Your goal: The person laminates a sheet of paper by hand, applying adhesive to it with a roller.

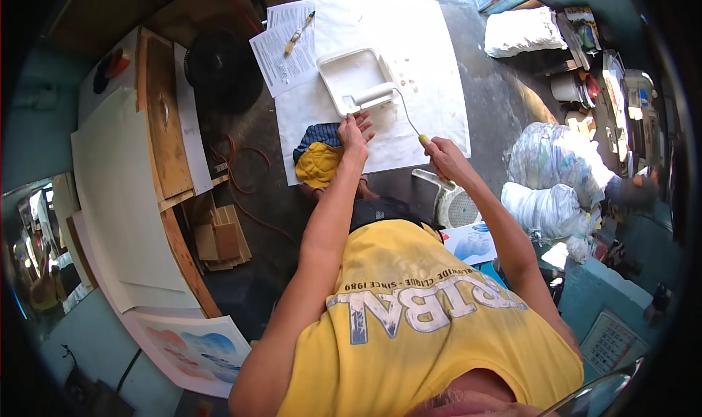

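Right grip (pixel 446 159) holds the roller handle (pixel 424 140); left grip (pixel 355 132) meets the tray (pixel 330 88), whether pinching I cannot tell; rough rolling could tip it.

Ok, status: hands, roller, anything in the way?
Right hand gripping roller by its handle. Left hand at near edge of tray. Yellow cloth beside left forearm, outside tray.
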A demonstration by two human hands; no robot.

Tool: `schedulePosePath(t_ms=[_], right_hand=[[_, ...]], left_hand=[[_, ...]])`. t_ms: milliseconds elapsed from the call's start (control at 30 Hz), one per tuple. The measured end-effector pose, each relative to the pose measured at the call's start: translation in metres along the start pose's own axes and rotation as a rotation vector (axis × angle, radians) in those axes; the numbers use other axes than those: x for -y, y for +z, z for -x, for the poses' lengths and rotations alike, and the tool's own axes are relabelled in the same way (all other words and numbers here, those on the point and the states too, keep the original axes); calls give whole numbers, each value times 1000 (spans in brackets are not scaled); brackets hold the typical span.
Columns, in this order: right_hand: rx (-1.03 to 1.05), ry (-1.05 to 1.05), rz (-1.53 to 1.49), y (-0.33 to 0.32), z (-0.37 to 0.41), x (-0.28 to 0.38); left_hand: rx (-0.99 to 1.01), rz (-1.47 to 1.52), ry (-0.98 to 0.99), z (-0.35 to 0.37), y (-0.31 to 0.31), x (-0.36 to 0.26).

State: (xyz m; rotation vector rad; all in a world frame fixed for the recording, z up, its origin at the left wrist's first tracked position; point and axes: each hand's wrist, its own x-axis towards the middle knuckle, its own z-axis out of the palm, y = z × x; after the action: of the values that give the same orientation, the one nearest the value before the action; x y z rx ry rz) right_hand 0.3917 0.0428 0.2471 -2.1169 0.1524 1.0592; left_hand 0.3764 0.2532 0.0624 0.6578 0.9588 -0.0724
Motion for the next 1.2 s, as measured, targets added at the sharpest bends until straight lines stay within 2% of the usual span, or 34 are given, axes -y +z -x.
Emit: schedulePosePath(t_ms=[67,167,300,400,600,700,800,933,1033,1133,1200], right_hand=[[-31,-68,13,10,-24,-2],[-68,-30,117,20,-40,-2],[-144,-165,357,16,-38,-14],[-143,-164,387,7,-28,-14],[-122,-81,337,-8,-7,-4],[-25,44,99,-15,1,8],[40,3,-55,-13,5,11],[12,11,-109,0,2,13],[16,26,-83,9,5,8],[17,16,-28,14,1,2],[19,-5,12,15,-6,1]], left_hand=[[10,-3,9,-1,0,-1],[11,-5,12,-1,0,0],[14,-5,18,-4,-1,-2],[-2,1,9,-2,-1,-1],[-16,-17,-2,-4,-1,0],[25,-13,21,-8,-2,-5],[66,-50,2,-3,-10,1],[72,-52,-16,2,-28,2],[118,-119,80,5,-43,0],[102,-497,298,15,-55,-6],[84,-792,640,27,-71,-8]])
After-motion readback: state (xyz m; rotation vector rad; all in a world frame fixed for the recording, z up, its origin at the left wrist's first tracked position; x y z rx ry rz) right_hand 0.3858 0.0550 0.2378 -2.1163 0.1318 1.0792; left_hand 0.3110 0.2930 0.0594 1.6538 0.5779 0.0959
